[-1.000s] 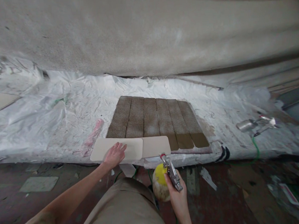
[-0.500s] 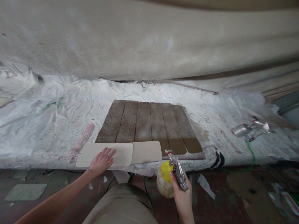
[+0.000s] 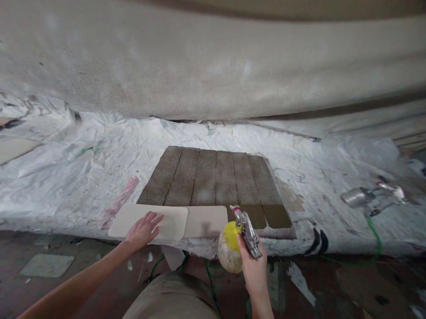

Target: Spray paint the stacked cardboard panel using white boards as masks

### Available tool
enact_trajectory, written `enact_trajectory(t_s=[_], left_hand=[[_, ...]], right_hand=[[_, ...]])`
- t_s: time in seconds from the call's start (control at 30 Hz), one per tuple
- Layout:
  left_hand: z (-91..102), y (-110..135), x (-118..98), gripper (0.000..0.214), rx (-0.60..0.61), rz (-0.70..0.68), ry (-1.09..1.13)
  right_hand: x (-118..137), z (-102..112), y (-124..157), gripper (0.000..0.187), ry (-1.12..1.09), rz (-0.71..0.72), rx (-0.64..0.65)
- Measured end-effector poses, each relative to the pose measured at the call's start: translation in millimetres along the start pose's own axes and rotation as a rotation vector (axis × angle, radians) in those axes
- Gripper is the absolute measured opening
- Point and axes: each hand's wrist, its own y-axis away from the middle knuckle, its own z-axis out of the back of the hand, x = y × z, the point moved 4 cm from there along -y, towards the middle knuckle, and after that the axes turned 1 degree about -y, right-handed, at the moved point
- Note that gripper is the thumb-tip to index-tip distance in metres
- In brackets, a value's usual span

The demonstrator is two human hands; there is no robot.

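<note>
My left hand point(image 3: 144, 229) lies on a cream board point(image 3: 125, 219) with rounded corners, its fingers stretched out over the surface. That board overlaps a second pale board point(image 3: 206, 219) to its right. Both cover the near ends of several brown textured strips point(image 3: 206, 176) laid side by side. The two rightmost strips show smooth olive-brown ends. My right hand point(image 3: 256, 266) is wrapped around the handle of a metal spray gun point(image 3: 248, 236). A round, stained cup with a yellow top point(image 3: 230, 249) is on the gun's left side, near the boards' front edge.
Crumpled white plastic sheeting point(image 3: 71, 171) covers the bench. A second spray gun point(image 3: 379, 193) lies at the right with a green hose point(image 3: 376, 239). A pink rag-like strip point(image 3: 122, 200) is left of the panels. Fabric point(image 3: 201, 69) hangs behind. Scraps litter the floor.
My right hand and the spray gun have moved slightly left and up, nearer the pale board's right end. My left hand stays on the cream board. The view has shifted a little.
</note>
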Motion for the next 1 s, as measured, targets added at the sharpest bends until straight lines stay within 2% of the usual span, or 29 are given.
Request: enact_trajectory(t_s=[0.23,0.37,0.47,0.67,0.87,1.0], left_hand=[[-2.7,2.6,2.9,0.043,-0.036,-0.022,-0.047],[-12.3,4.3,8.9,0.042,-0.058,-0.025,-0.035],[-21.8,5.5,13.2,0.044,-0.083,-0.025,-0.040],[-28.6,9.0,10.8,0.046,-0.156,-0.122,-0.054],[-29.9,11.4,14.7,0.048,-0.135,-0.132,-0.037],[-43.5,12.7,27.8,0.052,-0.146,-0.096,-0.007]], right_hand=[[12.6,-5.0,-17.5,0.029,-0.012,0.020,0.001],[21.4,-16.7,-18.9,0.023,0.023,0.050,0.085],[20.0,-16.3,-19.7,0.023,0.035,0.040,0.065],[16.9,9.2,-27.4,0.031,0.062,-0.036,-0.106],[22.0,46.1,-44.7,0.031,0.094,0.033,-0.251],[20.1,77.6,-64.8,0.040,0.059,-0.005,-0.293]])
